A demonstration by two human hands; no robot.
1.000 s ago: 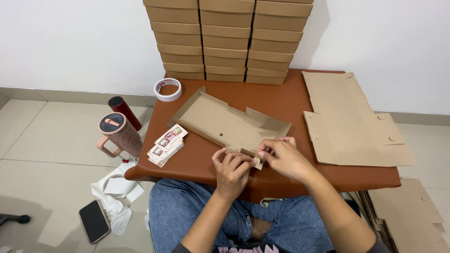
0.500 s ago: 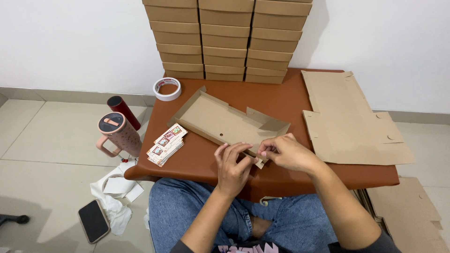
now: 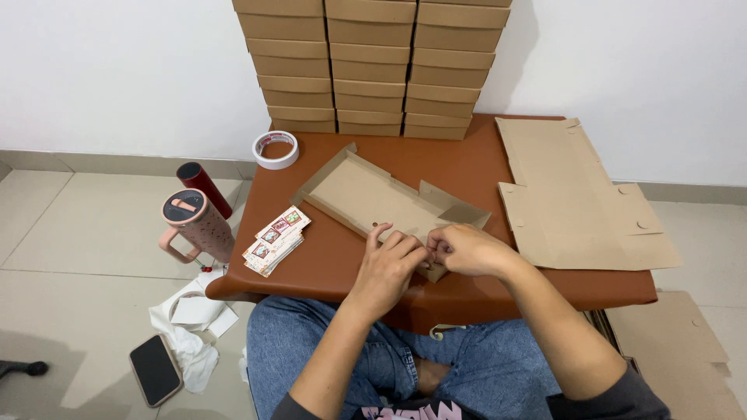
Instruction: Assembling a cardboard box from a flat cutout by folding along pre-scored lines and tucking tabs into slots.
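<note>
Where the fingers meet: as I read the head view, both hands close on the near end of the half-folded cardboard box (image 3: 389, 204), at the table's 6 o'clock edge.
Left hand (image 3: 387, 268): fingers spread and pressed flat on the near flap.
Right hand (image 3: 465, 249): fingertips pinched together on the flap's corner, touching the left fingertips.
Box axis: long side runs from 10 o'clock down to 4 o'clock; the open tray lies at 11 o'clock from the fingers.
Nearer hand: both equally on it.
Outward: sticker cards (image 3: 275, 240) at 9 o'clock, flat cardboard blank (image 3: 576, 194) at 2 o'clock, tape roll (image 3: 276, 149) at 11 o'clock.
</note>
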